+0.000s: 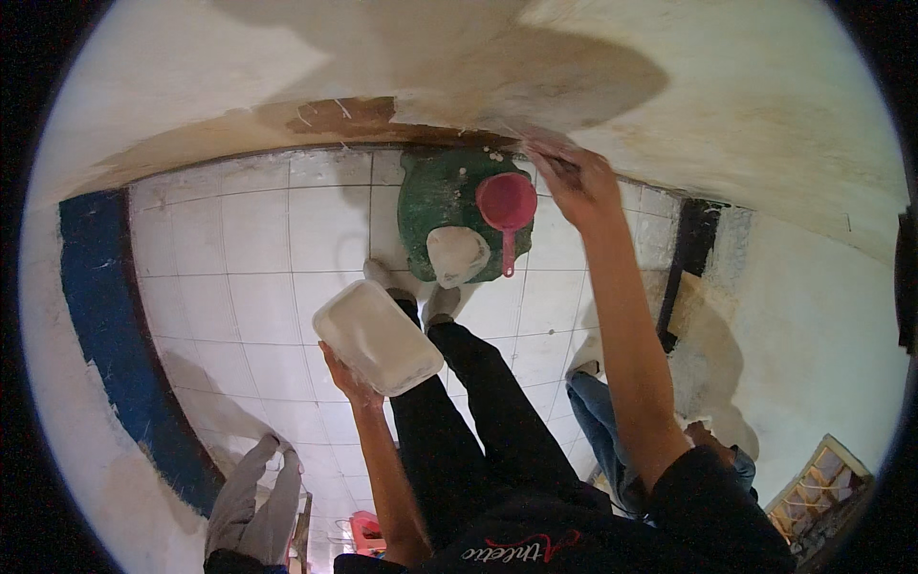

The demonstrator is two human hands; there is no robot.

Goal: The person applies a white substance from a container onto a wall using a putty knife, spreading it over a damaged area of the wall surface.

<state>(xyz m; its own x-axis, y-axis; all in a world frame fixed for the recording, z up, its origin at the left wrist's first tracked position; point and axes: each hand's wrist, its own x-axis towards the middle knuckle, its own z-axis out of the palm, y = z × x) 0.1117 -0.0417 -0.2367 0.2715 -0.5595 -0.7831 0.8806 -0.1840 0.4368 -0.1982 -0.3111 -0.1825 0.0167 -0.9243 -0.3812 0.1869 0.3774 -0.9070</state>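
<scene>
My left hand (354, 378) grips the side of a white rectangular plastic tub (378, 337), which holds pale, smooth paste. At the base of the wall (593, 57), my right hand (581, 187) is closed around a thin flat tool (547, 145), blurred against the surface. A brown bare patch (349, 116) runs low along that wall, left of the hand. Below lies a green sheet (426, 201) bearing a pink dipper (507, 203) and a whitish lumpy bag (457, 255).
White tiles (258, 297) cover the floor. Someone in grey trousers (253, 502) stands at lower left; another person in blue jeans (598, 421) is at the right. A dark blue band (115, 325) lines the left wall. A wooden-framed object (818, 488) leans at lower right.
</scene>
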